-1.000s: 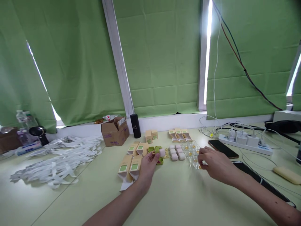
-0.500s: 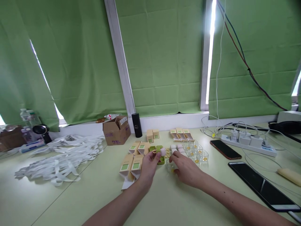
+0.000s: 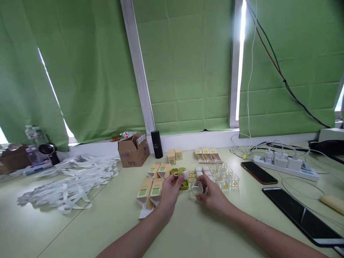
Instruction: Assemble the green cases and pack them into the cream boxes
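Closed around a small pale pink block (image 3: 185, 174), my left hand (image 3: 171, 188) is beside the green pieces (image 3: 184, 185). The fingers of my right hand (image 3: 208, 191) are closed on a clear plastic cup (image 3: 197, 189) just right of the green pieces. Several clear cups with yellow centres (image 3: 226, 176) stand beyond my right hand, next to white and pink blocks (image 3: 206, 168). Small yellowish pieces (image 3: 191, 175) lie between the hands. Kraft boxes with green labels (image 3: 145, 191) lie left of my left hand.
More kraft boxes (image 3: 206, 156) stand at the back, near a cardboard box (image 3: 133, 150) and black cylinder (image 3: 156, 144). White straps (image 3: 72, 179) are heaped left. Two phones (image 3: 301, 215) and a power strip (image 3: 286, 167) with cables lie right.
The fingers of my right hand have shifted and now grip the clear cup, which shows more plainly and looks tilted. My left hand stays nearly in place with the pink block. The view has shifted slightly.
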The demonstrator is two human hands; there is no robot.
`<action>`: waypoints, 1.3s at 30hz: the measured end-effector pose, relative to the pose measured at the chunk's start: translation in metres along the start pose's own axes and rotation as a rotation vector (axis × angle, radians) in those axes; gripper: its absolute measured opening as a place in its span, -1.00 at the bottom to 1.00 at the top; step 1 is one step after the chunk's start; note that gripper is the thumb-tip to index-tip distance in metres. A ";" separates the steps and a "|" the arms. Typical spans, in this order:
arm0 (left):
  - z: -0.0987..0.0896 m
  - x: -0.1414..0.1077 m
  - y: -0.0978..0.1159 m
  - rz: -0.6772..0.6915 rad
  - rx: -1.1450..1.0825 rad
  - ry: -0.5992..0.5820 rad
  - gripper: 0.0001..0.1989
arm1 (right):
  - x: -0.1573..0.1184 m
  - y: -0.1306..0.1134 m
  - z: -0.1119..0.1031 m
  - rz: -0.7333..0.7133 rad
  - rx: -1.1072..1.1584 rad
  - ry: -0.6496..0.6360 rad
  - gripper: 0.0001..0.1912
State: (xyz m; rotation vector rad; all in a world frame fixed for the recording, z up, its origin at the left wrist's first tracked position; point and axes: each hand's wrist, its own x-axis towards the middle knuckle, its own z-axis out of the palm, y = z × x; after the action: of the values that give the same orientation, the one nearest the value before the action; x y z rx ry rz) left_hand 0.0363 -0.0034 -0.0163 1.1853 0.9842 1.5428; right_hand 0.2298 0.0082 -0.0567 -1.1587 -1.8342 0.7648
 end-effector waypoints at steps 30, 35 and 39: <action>0.002 -0.002 -0.002 0.009 0.087 0.001 -0.39 | 0.004 -0.012 0.006 0.097 0.849 -0.057 -0.40; 0.002 -0.002 -0.003 -0.007 0.100 -0.011 -0.36 | 0.003 -0.012 0.005 0.130 0.905 -0.030 -0.41; 0.002 -0.003 -0.002 -0.028 0.103 -0.014 -0.36 | 0.004 -0.009 0.006 0.107 0.918 -0.038 -0.43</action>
State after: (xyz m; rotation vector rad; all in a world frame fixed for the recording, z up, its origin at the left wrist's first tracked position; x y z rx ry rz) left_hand 0.0390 -0.0056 -0.0188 1.2474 1.0776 1.4751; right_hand 0.2202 0.0084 -0.0510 -0.6242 -1.1906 1.4823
